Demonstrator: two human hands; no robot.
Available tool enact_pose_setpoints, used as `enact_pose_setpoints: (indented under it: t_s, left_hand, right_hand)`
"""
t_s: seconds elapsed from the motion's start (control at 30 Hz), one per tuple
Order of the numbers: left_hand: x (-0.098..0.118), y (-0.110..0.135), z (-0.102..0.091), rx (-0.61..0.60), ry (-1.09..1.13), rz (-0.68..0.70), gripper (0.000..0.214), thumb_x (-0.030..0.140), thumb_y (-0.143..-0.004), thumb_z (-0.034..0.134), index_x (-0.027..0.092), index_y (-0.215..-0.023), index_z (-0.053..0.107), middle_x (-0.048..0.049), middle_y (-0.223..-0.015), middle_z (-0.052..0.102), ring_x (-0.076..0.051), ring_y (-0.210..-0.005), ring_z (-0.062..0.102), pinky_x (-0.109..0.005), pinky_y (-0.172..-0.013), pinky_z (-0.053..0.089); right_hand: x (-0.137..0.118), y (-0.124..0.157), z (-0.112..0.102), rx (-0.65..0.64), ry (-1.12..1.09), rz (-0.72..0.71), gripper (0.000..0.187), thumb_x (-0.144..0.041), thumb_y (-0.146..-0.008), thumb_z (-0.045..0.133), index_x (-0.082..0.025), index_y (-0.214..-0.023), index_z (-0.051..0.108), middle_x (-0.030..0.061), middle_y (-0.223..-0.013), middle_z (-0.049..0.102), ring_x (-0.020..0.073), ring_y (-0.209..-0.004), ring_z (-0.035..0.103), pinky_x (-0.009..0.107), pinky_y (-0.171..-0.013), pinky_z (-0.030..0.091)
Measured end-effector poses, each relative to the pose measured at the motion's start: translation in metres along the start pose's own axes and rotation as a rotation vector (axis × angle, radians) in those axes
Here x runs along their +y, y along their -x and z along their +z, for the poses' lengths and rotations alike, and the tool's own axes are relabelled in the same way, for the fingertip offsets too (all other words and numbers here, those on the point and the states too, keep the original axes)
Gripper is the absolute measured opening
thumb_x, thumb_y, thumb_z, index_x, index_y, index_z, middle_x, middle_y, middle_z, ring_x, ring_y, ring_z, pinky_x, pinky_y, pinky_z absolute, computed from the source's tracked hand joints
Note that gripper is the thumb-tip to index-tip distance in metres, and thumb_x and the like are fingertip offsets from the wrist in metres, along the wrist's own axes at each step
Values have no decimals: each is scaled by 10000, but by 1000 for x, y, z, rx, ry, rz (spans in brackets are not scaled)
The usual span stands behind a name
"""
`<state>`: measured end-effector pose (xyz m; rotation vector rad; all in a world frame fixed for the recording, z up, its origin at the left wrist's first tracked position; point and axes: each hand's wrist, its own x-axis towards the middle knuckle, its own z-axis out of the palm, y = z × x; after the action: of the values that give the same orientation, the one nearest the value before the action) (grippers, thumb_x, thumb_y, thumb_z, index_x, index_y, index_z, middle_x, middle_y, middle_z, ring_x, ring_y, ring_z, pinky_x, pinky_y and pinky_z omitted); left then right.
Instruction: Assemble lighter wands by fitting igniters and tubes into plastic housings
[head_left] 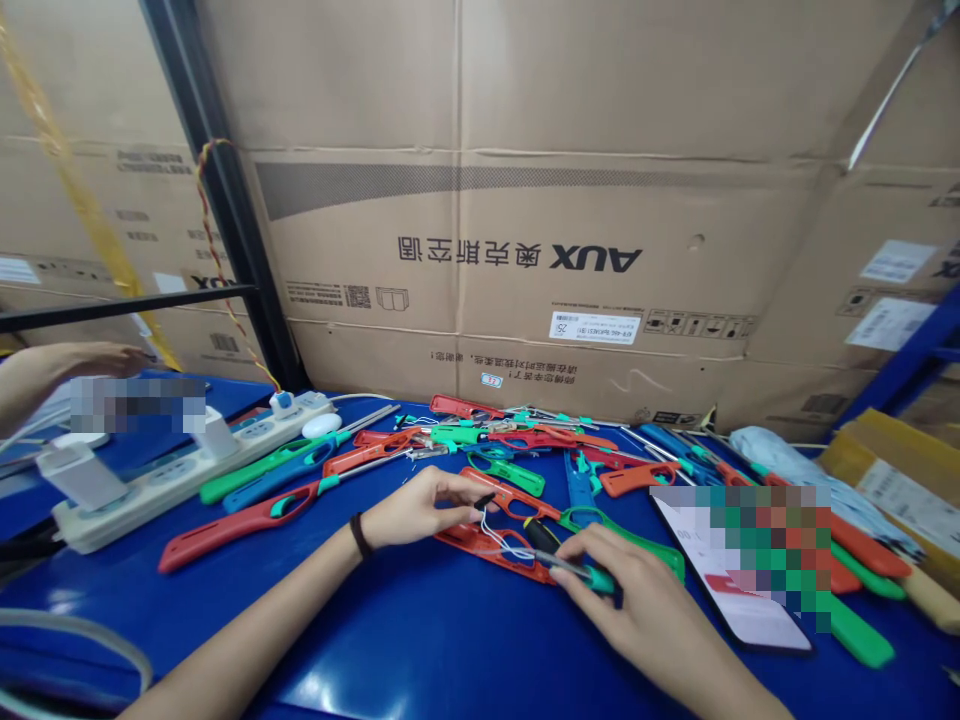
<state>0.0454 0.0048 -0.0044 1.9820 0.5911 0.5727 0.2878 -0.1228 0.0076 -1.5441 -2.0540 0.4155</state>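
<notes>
An open red plastic lighter shell [491,548] lies on the blue table [420,640], with thin white wires looping out of it. My left hand [420,507] rests at its left end, fingers pinched on a small black part joined to those wires. My right hand [637,590] lies to the right, fingers closed on a screwdriver [574,568] with a black and green handle, its shaft pointing left at the shell.
Several red, green and blue long-nosed lighter shells [285,480] are scattered across the table's back. A white power strip [180,470] lies at the left, near another person's hand [90,362]. A phone [739,590] lies at the right. Cardboard boxes [525,200] stand behind.
</notes>
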Motion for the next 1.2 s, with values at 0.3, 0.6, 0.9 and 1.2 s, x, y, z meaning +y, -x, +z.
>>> enact_pose_setpoints:
  t_s: [0.3, 0.6, 0.9, 1.2]
  left_hand:
    - [5, 4, 12, -122, -528, 255, 383, 113, -948, 399, 232, -1268, 571, -72, -1067, 692, -183, -960, 599, -292, -857, 462]
    - [8, 5, 12, -153, -586, 246, 398, 106, -944, 420, 240, -1301, 534, -53, -1014, 699, -183, -928, 571, -312, -859, 460]
    - [5, 5, 5, -129, -604, 178, 422, 196, -893, 540, 247, -1311, 519, -73, -1149, 661, -206, -1024, 609, -335, -901, 474]
    - [7, 4, 5, -93, -569, 136, 315, 251, -887, 570, 229, -1199, 607, -64, -1118, 669, -195, -1025, 616, -322, -912, 466]
  right_hand:
    - [3, 24, 23, 35, 16, 72, 130, -328, -916, 476, -300, -936, 601, -28, -895, 674, 145, -668, 662, 219, -598, 493]
    - [9, 28, 28, 24, 67, 109, 140, -352, -931, 456, -308, -948, 588, -41, -920, 680, 143, -689, 679, 227, -662, 524]
    - [11, 31, 30, 35, 55, 123, 139, -351, -925, 464, -311, -953, 594, -33, -932, 682, 147, -744, 688, 219, -664, 523]
    - [4, 35, 29, 54, -33, 156, 168, -375, -929, 451, -292, -939, 596, -23, -892, 673, 144, -682, 677, 224, -675, 521]
